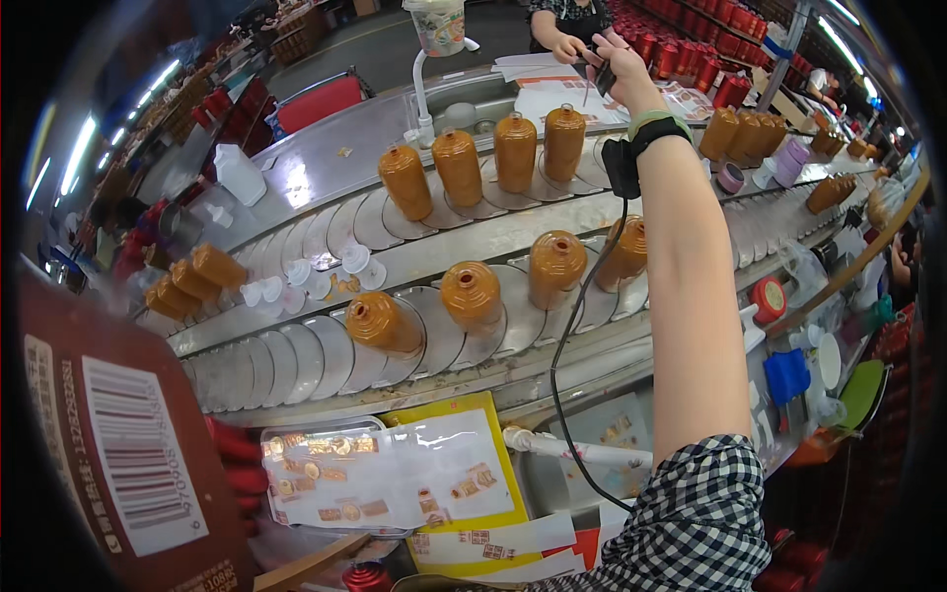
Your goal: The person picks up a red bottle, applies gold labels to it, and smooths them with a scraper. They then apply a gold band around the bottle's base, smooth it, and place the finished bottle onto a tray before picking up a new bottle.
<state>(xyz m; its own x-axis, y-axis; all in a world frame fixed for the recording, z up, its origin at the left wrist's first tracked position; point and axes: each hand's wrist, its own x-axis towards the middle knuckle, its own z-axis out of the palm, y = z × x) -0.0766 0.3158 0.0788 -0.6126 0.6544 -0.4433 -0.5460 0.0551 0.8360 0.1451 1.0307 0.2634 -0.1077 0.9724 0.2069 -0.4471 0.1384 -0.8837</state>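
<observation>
"Progress?"

"Reach across conveyor (279, 363) looked done; beyond it, right hand (625, 71) gripped a dark object (604, 79) near co-worker's hand (568, 47); release not yet made."

"Left hand?"

"Unseen; couldn't tell."

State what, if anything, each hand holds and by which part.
The right hand is at a small dark object, but its kind and where any grip sits cannot be told. The left hand is out of view.

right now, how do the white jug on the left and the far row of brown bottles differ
Colour: the jug is white, the bottles glossy orange-brown. Place: the jug sits on the metal counter, the bottles on overlapping conveyor plates. Shared: the right hand touches neither.
</observation>
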